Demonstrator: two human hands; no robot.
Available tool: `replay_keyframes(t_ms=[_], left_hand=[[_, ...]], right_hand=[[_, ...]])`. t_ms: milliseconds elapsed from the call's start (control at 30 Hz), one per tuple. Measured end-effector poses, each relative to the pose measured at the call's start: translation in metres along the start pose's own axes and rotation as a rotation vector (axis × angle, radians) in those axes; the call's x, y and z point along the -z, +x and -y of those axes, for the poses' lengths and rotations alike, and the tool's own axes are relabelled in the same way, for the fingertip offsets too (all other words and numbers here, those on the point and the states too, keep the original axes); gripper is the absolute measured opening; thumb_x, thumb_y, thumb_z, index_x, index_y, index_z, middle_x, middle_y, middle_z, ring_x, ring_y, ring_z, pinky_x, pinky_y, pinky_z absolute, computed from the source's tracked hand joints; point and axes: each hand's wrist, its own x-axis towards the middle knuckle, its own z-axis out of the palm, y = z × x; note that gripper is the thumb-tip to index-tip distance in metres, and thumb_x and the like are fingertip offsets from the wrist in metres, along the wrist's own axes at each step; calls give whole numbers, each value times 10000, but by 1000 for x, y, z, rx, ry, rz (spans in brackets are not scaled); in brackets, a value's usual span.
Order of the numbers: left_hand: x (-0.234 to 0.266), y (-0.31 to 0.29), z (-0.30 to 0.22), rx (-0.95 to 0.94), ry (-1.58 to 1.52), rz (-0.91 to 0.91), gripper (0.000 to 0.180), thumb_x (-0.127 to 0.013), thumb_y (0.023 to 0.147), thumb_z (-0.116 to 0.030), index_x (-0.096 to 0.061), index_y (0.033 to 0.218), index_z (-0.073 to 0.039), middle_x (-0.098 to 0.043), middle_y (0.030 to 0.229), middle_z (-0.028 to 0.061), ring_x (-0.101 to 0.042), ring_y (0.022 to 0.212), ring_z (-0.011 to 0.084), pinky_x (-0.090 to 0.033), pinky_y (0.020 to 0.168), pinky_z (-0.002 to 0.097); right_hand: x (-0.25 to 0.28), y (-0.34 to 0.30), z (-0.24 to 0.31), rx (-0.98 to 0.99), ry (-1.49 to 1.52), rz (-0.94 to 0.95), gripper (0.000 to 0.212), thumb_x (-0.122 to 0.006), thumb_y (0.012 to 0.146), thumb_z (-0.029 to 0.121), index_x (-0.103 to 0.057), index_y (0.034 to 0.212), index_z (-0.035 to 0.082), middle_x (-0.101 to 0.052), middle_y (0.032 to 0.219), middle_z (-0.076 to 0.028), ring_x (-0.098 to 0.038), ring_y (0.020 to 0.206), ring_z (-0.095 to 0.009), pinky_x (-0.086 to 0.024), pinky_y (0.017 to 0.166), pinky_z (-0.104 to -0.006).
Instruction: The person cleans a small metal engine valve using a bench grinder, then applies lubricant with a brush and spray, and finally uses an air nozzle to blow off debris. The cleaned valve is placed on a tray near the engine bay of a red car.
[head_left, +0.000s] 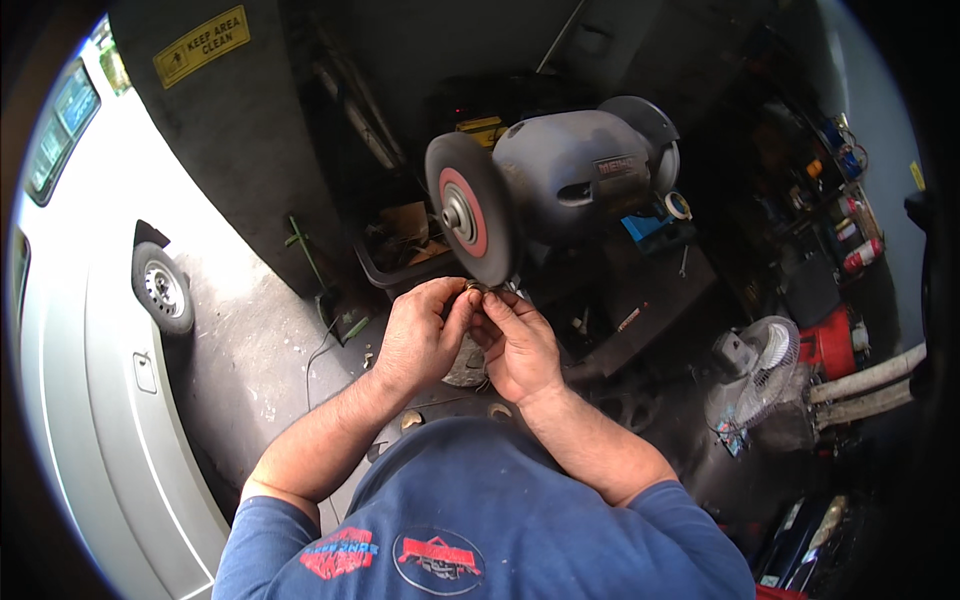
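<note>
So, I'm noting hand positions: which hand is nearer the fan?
Right. The right hand is to the left of the fan, well apart from it; the left hand is farther left, beyond the right hand.

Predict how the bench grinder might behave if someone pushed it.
The bench grinder would probably feel heavy, given its bulky, metallic-looking housing. Its rounded shape shows no sagging, so it seems stiff. The dark wheel, round and centred on a hub, is probably apt to rotate.
</note>
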Motion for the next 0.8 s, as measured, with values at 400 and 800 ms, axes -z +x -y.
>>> replay_keyframes(t_ms=[400, 800], left_hand=[[14, 15, -6, -144, 194, 0, 190, -648, 883, -138, -665, 939, 43, -659, 774, 199, -666, 742, 373, -527, 659, 393], [8, -33, 5, -220, -43, -85, 268, -784, 770, -53, -681, 1014, -9, -688, 861, 101, -673, 738, 208, -526, 651, 308]], right_hand=[[-7, 3, -15, -4, 143, -63, 153, -608, 975, 170, -659, 1098, 93, -687, 1057, -13, -638, 977, -125, -506, 889, -289], [-5, -36, -8, 112, -147, 131, 206, -556, 988, 74, -617, 1180, 27, -663, 1132, -87, -635, 1044, -188, -516, 946, -345]])
